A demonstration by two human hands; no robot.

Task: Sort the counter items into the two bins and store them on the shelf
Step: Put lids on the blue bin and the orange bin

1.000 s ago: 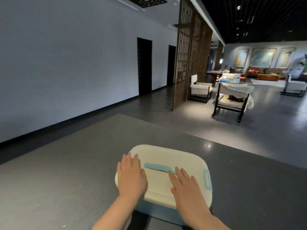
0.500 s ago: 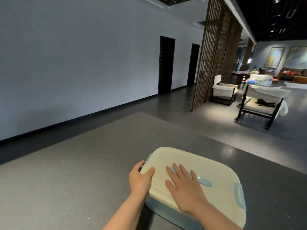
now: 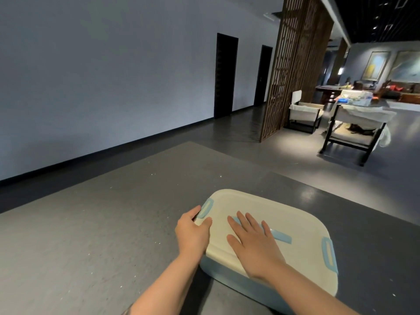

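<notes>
A pale blue bin [image 3: 236, 280] with a cream lid [image 3: 284, 223] sits on the grey desk [image 3: 91, 223], near its right edge and turned at an angle to it. The lid is on, with blue clips at both ends and a blue strip handle across its top.

The bin [image 3: 229, 277] is pale blue under a cream lid [image 3: 284, 226] with pale blue clips and a pale blue strip. It sits on a dark grey counter [image 3: 91, 223] flecked with white. At 12 o'clock, a brown lattice screen [image 3: 293, 64]; at 10, a grey-white wall [image 3: 102, 76] with black skirting.
</notes>
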